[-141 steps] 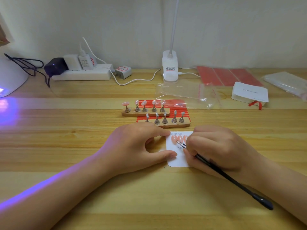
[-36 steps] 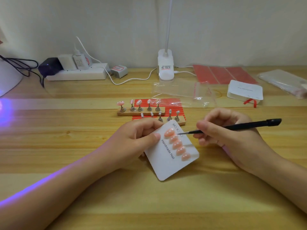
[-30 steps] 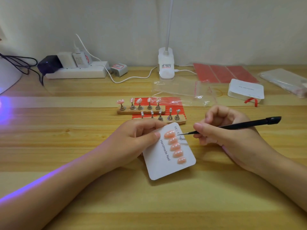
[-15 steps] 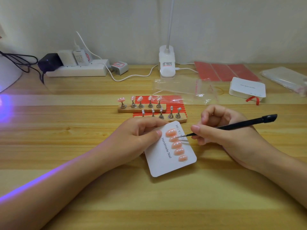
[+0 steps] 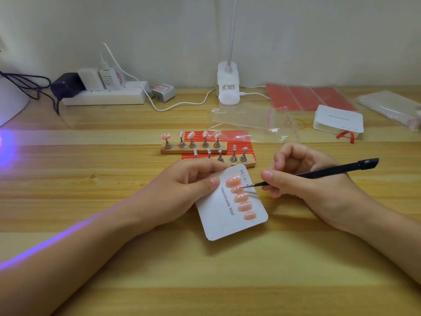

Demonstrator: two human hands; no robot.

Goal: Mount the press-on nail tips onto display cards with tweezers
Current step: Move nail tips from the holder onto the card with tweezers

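A white display card (image 5: 218,215) printed "Handmade Nail" is tilted up off the wooden table, pinched at its upper left edge by my left hand (image 5: 182,190). Several pink nail tips (image 5: 241,198) sit in a slanted row on it. My right hand (image 5: 307,185) grips black tweezers (image 5: 319,173), whose fine point touches the second nail from the top. Behind the card stand two wooden holders: the far holder (image 5: 193,149) carries several pink nails on pins, the near holder (image 5: 237,159) has bare pins.
Red sticker sheets (image 5: 227,142) lie under the holders. A clear bag (image 5: 248,120), a stack of white cards (image 5: 338,120), red sheets (image 5: 309,98) and a lamp base (image 5: 228,87) sit behind. A power strip (image 5: 104,94) is at back left.
The card was flat on the table under both hands; now my left hand holds it tilted up. The tweezers have swung round and their point has moved onto the second nail.
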